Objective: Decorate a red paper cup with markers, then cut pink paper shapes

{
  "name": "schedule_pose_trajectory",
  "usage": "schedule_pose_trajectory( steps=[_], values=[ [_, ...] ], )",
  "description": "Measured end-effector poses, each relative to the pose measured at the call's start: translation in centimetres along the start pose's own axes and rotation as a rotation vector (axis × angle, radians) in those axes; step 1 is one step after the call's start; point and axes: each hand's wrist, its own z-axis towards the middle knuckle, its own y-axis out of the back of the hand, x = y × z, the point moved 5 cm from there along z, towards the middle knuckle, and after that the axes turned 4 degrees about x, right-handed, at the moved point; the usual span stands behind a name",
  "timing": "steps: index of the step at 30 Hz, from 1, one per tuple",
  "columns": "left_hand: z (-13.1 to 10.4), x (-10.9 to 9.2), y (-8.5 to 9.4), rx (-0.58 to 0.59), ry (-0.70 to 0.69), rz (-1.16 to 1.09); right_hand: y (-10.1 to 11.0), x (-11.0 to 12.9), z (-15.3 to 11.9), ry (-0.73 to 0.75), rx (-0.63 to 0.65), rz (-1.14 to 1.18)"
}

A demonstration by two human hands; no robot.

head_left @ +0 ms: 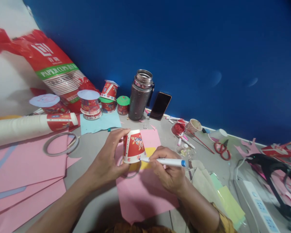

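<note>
My left hand (113, 157) grips a red and white paper cup (134, 145) by its top and bottom edges, narrow end up. In my right hand (168, 170) is a white marker pen (169, 161) with a blue end, its tip at the cup's lower rim. Beneath the cup lie a roll of tape (131, 176), a yellow paper piece (149, 155) and a pink sheet (145, 197). Whether the tip leaves a mark is too small to tell.
Paper cups with paper discs (88, 95), a thermos (140, 97) and a phone (160, 105) line the back. Pink sheets (34, 168) and another tape roll (61, 144) lie left. Scissors (222, 150), markers and a power strip (259, 207) are on the right.
</note>
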Motion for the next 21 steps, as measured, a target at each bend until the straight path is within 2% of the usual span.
schedule_pose_trajectory(
  steps=[21],
  values=[
    [0.09,-0.08,-0.02,0.005,-0.002,0.006,-0.05,0.26,0.18,0.014,-0.007,0.005]
  ],
)
